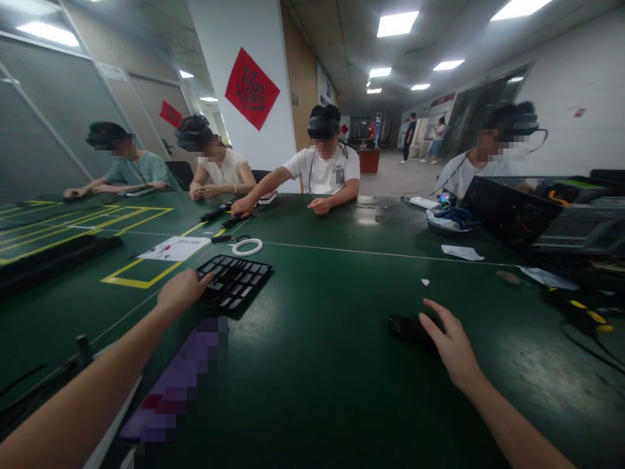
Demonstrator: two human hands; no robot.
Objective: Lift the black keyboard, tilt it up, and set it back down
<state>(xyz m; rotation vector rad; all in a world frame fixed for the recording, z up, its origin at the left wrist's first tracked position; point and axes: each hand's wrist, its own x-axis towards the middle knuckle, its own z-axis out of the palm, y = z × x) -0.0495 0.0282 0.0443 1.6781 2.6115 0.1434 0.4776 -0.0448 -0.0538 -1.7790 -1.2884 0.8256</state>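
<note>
On the left, my left hand (181, 290) is closed at the near-left edge of a black tray with a grid of compartments (244, 286); pale pieces show in many of them. Part of its grip is hidden by the hand itself. A dark oblong object (407, 327) lies on the green table (317, 365) to the right. Over its right end is my right hand (452, 342), fingers apart and stretched forward, holding nothing; whether it touches the object I cannot tell. A small white scrap (424, 282) lies just beyond those fingers.
A white ring (247, 247) and a printed sheet (173, 248) lie beyond the tray, near yellow tape lines (131, 283). A purple item (180, 374) lies by my left forearm. Electronics (576, 221) crowd the right. Several people wearing headsets sit opposite; one reaches toward black items (215, 212).
</note>
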